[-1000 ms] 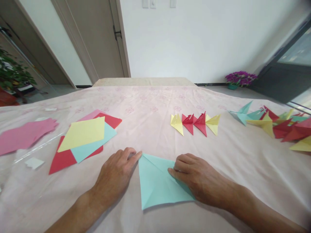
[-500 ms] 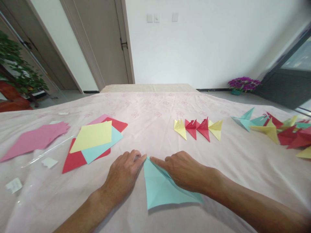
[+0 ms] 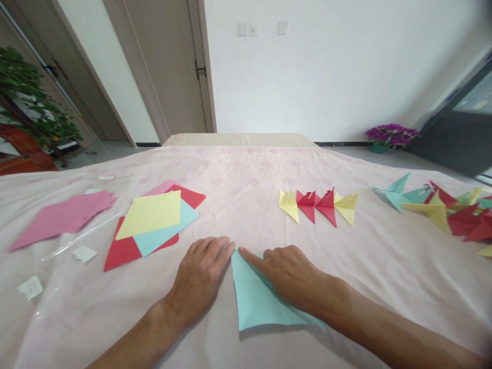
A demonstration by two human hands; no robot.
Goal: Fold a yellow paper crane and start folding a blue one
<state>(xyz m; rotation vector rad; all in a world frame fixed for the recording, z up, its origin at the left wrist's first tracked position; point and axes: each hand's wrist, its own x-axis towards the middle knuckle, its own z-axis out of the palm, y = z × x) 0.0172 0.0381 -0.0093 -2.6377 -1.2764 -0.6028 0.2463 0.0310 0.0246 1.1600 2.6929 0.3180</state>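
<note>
The light-blue paper [image 3: 255, 305] lies on the cloth-covered bench [image 3: 230, 205], with the left hand [image 3: 200, 271], fingers close together, at its far-left corner and the right hand [image 3: 290, 271], index finger outstretched, others curled, resting on it, though whether either pinches I cannot tell.

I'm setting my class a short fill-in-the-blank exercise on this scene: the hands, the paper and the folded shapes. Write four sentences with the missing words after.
1. The right hand points towards the far ____ corner of the blue sheet.
2. The neat row of folded shapes numbers ____.
3. The two middle shapes in that row are ____.
4. On the mixed pile, the top sheet is ____.

Missing words: left; four; red; yellow.
</note>
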